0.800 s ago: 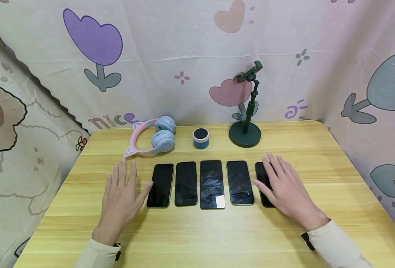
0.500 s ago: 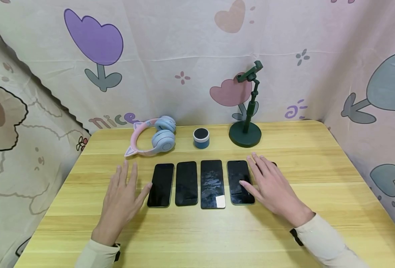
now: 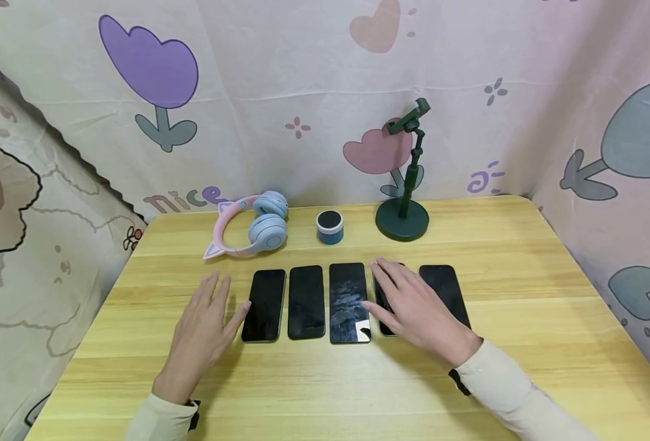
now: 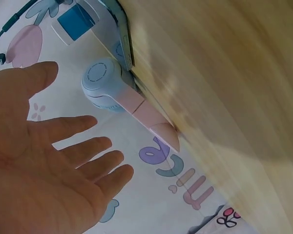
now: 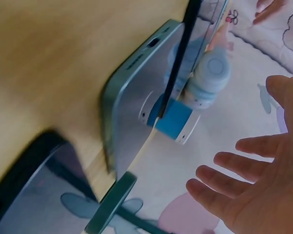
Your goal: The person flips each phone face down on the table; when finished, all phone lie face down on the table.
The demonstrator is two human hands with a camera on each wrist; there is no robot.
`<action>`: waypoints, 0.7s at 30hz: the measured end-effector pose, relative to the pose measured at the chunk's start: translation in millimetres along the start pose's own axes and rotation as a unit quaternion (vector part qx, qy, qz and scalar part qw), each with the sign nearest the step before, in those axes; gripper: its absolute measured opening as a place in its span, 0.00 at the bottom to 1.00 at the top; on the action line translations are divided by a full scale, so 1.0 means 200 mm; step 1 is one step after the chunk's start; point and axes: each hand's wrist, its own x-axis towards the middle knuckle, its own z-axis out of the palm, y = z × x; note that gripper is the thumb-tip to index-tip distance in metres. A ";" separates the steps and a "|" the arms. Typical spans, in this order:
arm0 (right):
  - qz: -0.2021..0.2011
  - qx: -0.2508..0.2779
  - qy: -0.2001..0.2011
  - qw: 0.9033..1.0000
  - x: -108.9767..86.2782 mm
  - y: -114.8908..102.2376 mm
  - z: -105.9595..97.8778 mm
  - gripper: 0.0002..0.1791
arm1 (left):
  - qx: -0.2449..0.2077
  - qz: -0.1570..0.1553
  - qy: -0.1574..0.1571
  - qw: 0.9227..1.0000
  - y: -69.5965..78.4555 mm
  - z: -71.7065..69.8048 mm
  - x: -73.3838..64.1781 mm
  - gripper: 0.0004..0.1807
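Looking at five phones lying face up in a tight row mid-desk (image 3: 501, 367), long sides parallel and short edges lined up, probably for easy side-by-side reach.

Holding right hand (image 3: 413, 309) flat over the fourth phone (image 3: 384, 326), fingers spread and straight, gripping nothing. Covering most of that screen, thumb pointing toward the third phone (image 3: 349, 301). Not managing to tell from the head view whether the fingertips are touching the glass. Showing the same hand (image 5: 254, 185) in the right wrist view as an open palm, fingers apart, standing off a green-edged phone (image 5: 132, 112); judging it to be hovering rather than pressing.

Keeping left hand (image 3: 200, 331) flat and open just beside the first phone (image 3: 264, 304), thumb nearly at its edge, holding nothing. Confirming in the left wrist view: relaxed open palm (image 4: 49, 161), fingers loosely spread. Probably parking there to stay clear of the row.

Leaving second phone (image 3: 306, 301) and fifth phone (image 3: 445, 293) uncovered, the fifth just beside the right wrist.

Sitting well behind the row, along the far desk edge: pink-and-blue cat-ear headphones (image 3: 250, 231), a small blue speaker (image 3: 330, 226), a dark green phone stand (image 3: 404, 184) standing upright with an empty clamp. Likely staying back there to keep the front strip free for both hands.
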 end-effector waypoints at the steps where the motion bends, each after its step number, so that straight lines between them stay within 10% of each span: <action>1: -0.001 0.006 -0.003 1.000 0.01 -0.01 0.00 0.41 | -0.003 -0.001 -0.002 1.000 0.00 0.00 0.00 0.41; 21: 0.012 0.156 -0.110 0.982 0.21 -0.23 0.06 0.39 | -0.036 -0.011 -0.001 0.999 0.00 0.02 0.03 0.33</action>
